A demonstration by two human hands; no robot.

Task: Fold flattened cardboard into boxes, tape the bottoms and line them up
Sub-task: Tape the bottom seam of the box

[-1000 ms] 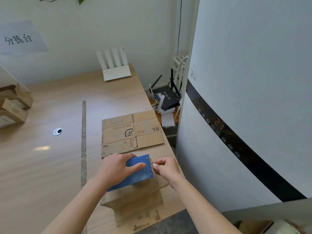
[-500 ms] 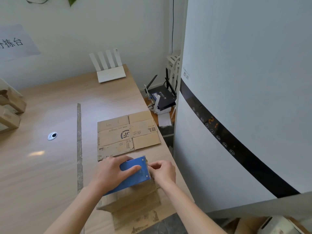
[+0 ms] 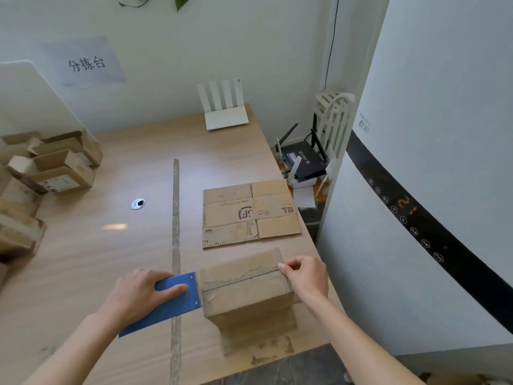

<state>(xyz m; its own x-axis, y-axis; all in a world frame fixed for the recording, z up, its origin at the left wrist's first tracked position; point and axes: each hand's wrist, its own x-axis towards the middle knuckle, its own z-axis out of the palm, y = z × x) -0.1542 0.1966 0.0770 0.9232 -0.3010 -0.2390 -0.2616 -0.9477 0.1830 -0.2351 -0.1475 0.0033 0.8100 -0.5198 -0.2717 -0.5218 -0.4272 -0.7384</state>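
A folded cardboard box (image 3: 244, 290) stands bottom-up near the table's front right edge, its flaps meeting along a dark seam. My right hand (image 3: 305, 275) pinches the box's top right edge at the seam's end. My left hand (image 3: 141, 294) grips a blue tape dispenser (image 3: 172, 301) that sits just left of the box, its front edge against the box's left side. A flattened cardboard sheet (image 3: 249, 213) with printed marks lies on the table behind the box. Several folded boxes (image 3: 59, 165) are stacked at the table's left edge.
The wooden table (image 3: 111, 259) has a grey strip (image 3: 175, 218) running front to back and a round metal grommet (image 3: 138, 203). A white router (image 3: 226, 118) stands at the back. A large white appliance (image 3: 430, 190) fills the right side; a black router (image 3: 304, 159) sits on the floor.
My left hand has drawn the blue dispenser from the box's right end across the top and off its left side. My right hand stays at the right edge. The camera has shifted, showing the stacked boxes.
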